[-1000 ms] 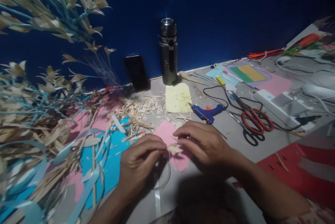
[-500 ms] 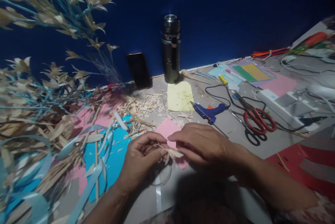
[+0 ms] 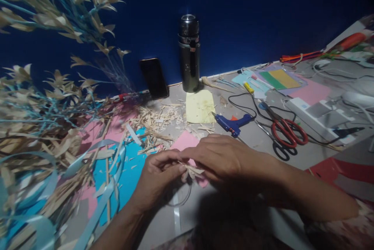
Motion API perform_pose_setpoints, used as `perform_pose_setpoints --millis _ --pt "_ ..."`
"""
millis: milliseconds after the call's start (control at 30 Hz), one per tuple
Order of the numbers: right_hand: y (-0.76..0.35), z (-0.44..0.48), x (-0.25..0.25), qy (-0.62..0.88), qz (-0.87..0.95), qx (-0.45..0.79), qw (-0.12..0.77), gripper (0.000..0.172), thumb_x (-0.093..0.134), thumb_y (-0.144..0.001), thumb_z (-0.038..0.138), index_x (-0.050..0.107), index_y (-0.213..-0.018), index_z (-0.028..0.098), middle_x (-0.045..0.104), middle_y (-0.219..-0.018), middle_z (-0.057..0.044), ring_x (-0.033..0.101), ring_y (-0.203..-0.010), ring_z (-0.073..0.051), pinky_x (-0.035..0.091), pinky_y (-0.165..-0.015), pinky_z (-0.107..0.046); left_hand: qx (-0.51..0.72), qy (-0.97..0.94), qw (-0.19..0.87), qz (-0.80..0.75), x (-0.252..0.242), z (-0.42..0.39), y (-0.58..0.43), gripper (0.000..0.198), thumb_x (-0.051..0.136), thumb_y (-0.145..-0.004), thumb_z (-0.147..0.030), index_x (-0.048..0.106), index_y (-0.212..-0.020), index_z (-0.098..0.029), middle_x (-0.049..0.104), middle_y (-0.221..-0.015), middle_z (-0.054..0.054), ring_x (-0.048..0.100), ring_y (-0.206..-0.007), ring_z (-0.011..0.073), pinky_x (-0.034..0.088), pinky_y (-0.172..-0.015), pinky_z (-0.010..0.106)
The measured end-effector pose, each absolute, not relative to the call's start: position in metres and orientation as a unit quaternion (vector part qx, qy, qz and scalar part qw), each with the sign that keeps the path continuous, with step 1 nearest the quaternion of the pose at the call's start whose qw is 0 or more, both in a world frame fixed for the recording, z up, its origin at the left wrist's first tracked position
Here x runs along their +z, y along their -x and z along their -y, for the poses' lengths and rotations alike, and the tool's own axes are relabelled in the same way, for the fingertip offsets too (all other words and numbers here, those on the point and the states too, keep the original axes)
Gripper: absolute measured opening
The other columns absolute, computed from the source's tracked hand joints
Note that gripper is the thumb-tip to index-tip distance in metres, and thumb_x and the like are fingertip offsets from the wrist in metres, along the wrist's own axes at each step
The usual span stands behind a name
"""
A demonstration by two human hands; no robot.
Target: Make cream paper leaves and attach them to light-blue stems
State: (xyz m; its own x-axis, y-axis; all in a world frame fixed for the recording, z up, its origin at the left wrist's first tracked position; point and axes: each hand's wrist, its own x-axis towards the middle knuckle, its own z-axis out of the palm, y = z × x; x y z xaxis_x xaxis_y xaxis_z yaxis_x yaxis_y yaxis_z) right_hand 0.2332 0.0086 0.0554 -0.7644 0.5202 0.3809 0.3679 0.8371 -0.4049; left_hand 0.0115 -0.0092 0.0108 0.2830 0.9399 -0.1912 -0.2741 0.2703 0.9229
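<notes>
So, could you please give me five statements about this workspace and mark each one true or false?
1. The left hand pinches pale strips between its thumb and fingers. True.
2. The glue gun has a yellow body. False: its body is blue.
3. The dark flask stands upright behind the yellow sheet. True.
4. The red-handled scissors are in the right hand. False: they lie on the table, apart from both hands.
5. The phone lies flat beneath the flask. False: it is propped up, and the flask stands to its right.
</notes>
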Motion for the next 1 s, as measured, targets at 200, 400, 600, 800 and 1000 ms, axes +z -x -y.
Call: perform_pose_setpoints --millis 200,400,600,800,1000 --pt "-0.232 -0.012 0.055 0.234 0.933 0.147 0.233 0.065 0.060 -0.090 0.009 0.042 -0.151 0.024 0.076 -0.100 -0.006 0.066 -0.085 -0.021 0.049 -0.076 -0.032 0.414 -0.429 0.695 -0.402 0.016 0.009 -0.013 0.017 0.086 -0.073 -0.029 0.078 -0.073 -0.014 0.070 -0.057 0.004 0.063 -0.052 0.0147 0.051 -0.054 0.027" --pt "-0.231 -0.011 0.054 0.249 0.900 0.193 0.301 0.043 0.055 -0.095 0.013 0.054 -0.137 0.022 0.075 -0.109 -0.008 0.069 -0.091 -0.019 0.053 -0.082 -0.032 0.426 -0.343 0.747 -0.377 0.011 0.006 -0.015 0.017 0.089 -0.068 -0.023 0.074 -0.072 -0.015 0.072 -0.067 0.003 0.065 -0.056 0.0128 0.053 -0.057 0.024" --pt "-0.220 -0.006 0.045 0.332 0.796 0.312 0.398 0.038 0.059 -0.088 0.009 0.060 -0.125 0.016 0.072 -0.097 -0.006 0.065 -0.077 -0.016 0.054 -0.074 -0.028 0.400 -0.218 0.813 -0.362 0.006 0.002 -0.016 0.022 0.090 -0.061 -0.009 0.072 -0.071 -0.016 0.072 -0.074 0.002 0.067 -0.062 0.0127 0.057 -0.061 0.023" --pt "-0.206 -0.009 0.041 0.376 0.707 0.431 0.416 0.036 0.061 -0.083 0.008 0.063 -0.118 0.015 0.069 -0.089 -0.003 0.063 -0.072 -0.013 0.052 -0.068 -0.026 0.418 -0.174 0.823 -0.344 0.002 0.002 -0.016 0.023 0.086 -0.065 -0.004 0.071 -0.078 -0.015 0.075 -0.077 0.002 0.070 -0.069 0.0109 0.058 -0.065 0.017" --pt "-0.199 -0.011 0.040 0.370 0.677 0.462 0.437 0.025 0.062 -0.087 0.014 0.064 -0.112 0.015 0.068 -0.080 -0.001 0.064 -0.069 -0.013 0.051 -0.065 -0.025 0.425 -0.167 0.836 -0.304 -0.003 0.003 -0.016 0.017 0.082 -0.074 -0.004 0.068 -0.079 -0.013 0.072 -0.074 0.001 0.067 -0.064 0.0093 0.055 -0.056 0.016"
